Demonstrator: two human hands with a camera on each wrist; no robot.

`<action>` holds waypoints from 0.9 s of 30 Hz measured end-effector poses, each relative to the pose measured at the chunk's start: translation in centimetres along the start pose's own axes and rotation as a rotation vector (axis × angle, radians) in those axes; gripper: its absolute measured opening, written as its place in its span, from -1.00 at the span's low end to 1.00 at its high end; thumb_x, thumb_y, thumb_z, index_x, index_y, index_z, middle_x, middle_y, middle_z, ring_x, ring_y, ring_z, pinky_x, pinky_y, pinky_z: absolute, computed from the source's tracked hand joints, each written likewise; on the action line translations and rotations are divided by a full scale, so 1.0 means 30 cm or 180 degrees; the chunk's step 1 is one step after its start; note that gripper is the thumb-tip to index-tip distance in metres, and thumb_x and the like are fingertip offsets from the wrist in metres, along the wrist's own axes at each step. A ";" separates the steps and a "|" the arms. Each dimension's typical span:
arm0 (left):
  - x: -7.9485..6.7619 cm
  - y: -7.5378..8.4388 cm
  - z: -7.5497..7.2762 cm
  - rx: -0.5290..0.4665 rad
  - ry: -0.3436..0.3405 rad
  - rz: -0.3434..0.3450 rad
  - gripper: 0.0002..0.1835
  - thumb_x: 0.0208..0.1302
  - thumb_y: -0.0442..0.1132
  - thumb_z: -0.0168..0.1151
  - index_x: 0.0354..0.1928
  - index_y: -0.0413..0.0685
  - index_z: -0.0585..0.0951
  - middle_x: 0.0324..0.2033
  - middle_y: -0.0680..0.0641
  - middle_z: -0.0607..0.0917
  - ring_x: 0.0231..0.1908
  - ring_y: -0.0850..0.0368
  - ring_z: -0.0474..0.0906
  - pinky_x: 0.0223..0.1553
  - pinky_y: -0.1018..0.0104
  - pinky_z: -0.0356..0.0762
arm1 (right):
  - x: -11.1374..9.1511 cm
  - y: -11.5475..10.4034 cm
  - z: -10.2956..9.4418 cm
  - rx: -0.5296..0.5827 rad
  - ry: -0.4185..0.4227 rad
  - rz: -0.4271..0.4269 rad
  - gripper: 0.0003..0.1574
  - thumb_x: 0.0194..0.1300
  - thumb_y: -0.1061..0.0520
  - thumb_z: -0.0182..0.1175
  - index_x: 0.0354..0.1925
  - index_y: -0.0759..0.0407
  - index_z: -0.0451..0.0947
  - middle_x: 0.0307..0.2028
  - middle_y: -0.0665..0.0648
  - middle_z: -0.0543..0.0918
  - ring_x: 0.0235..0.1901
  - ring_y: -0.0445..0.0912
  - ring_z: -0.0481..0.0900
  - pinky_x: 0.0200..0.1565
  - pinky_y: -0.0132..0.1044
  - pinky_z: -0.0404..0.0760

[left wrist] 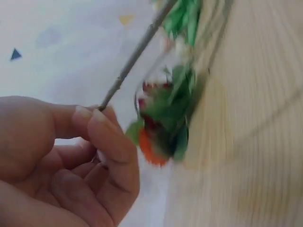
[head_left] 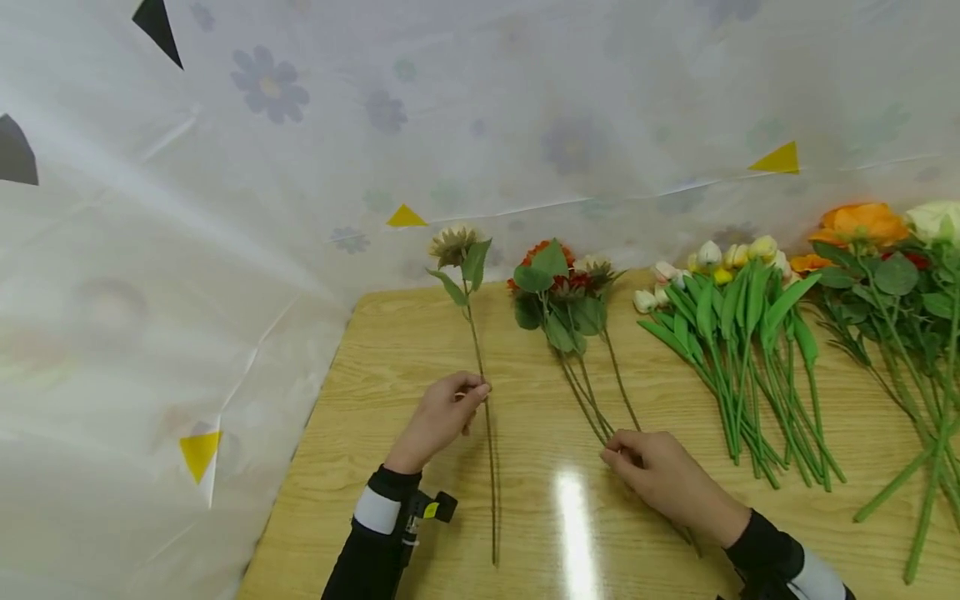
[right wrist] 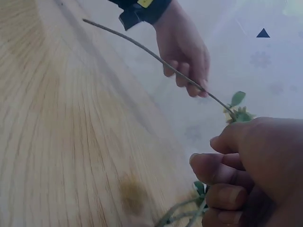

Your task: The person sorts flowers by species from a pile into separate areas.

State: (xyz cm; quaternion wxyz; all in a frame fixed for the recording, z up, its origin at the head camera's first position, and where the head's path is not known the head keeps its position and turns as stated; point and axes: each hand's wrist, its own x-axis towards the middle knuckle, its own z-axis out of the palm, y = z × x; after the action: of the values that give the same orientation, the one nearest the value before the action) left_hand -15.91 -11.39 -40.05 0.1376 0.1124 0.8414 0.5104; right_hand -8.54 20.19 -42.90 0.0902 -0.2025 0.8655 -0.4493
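Note:
In the head view my left hand [head_left: 442, 417] pinches the thin brown stem [head_left: 491, 467] of a cream flower [head_left: 454, 245] between thumb and fingertips. That stem [left wrist: 135, 59] crosses the left wrist view above the fingers. To its right, a small bunch of red, orange and cream flowers [head_left: 558, 287] lies on the table with its stems toward me. My right hand [head_left: 663, 475] is over the lower stems, its fingers loosely curled. In the right wrist view a gap shows between thumb and index finger, and the bunch's stems [right wrist: 177, 213] run beside the other fingers.
A pile of white, pink and yellow tulips [head_left: 738, 333] lies on the wooden table [head_left: 390, 350] to the right. Larger orange and white roses [head_left: 862, 223] with thick green stems are at the far right. A pale flower-printed sheet [head_left: 465, 108] hangs behind and to the left.

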 end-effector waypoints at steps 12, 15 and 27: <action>0.053 0.152 0.216 -0.0674 -0.0191 0.0335 -0.66 0.48 -0.02 0.13 0.07 -0.11 0.58 -0.19 -0.17 0.64 -0.60 0.18 0.42 -0.51 0.29 0.54 | 0.015 -0.099 0.068 0.0964 -0.0455 -0.0357 -0.77 0.54 0.07 0.04 -0.17 0.15 0.58 -0.62 0.16 0.60 -0.64 -0.05 0.57 -0.61 -0.41 0.42; 0.054 0.163 0.234 -0.0734 -0.0178 0.0372 -0.65 0.47 -0.03 0.13 0.08 -0.13 0.57 -0.19 -0.18 0.65 -0.61 0.19 0.43 -0.52 0.32 0.54 | 0.012 -0.102 0.069 0.0980 -0.0425 -0.0304 -0.77 0.53 0.07 0.05 -0.24 0.14 0.55 -0.63 0.15 0.59 -0.67 -0.08 0.53 -0.65 -0.44 0.35; 0.040 0.143 0.237 -0.0578 -0.0196 0.0388 -0.61 0.50 -0.03 0.09 0.28 0.08 0.49 -0.05 -0.12 0.61 -0.54 -0.01 0.47 -0.49 0.18 0.56 | 0.019 -0.067 0.036 0.0713 -0.0058 0.0088 -0.70 0.54 0.05 0.03 -0.32 0.18 0.51 -0.64 0.02 0.54 -0.75 -0.31 0.26 -0.68 -0.40 0.27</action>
State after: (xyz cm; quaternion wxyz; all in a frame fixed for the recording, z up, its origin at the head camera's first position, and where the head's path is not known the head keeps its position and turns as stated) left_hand -14.37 -3.18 -39.51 0.1416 0.1661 0.7787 0.5882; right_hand -8.15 18.10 -41.88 0.1263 -0.1833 0.8117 -0.5400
